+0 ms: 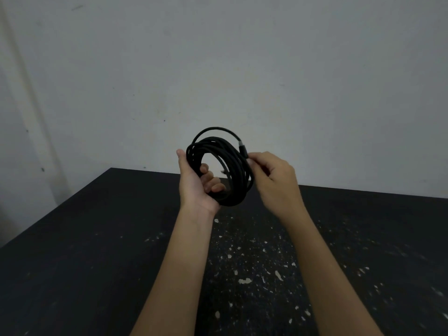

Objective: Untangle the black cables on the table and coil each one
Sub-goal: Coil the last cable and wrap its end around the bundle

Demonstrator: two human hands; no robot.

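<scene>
Seemingly the closing turn of one coil. Best done by clamping firmly with the left hand [196, 180], gripping the black cable coil [237, 166] with fingers curled through its middle and thumb up along its outer left edge, to stop the stacked loops springing apart. Then guide the last loose loop down onto the bundle with the right hand [274, 183], matching the size of the other turns rather than pulling tight. Tuck or wrap the connector end [243, 150] around the bundle only after seating that loop flat. Avoid bending sharply at the plug's collar, probably the weakest spot. Worth checking for twist in the outer loop, standing slightly proud above the rest.

Held upright in the air above the far part of the dark, white-flecked table [97, 238], in front of the pale wall [218, 57], touching neither. Gripped from the left and below by the left hand. Pinched at the connector, at the upper right of the ring, between thumb and fingertips of the right hand.
</scene>
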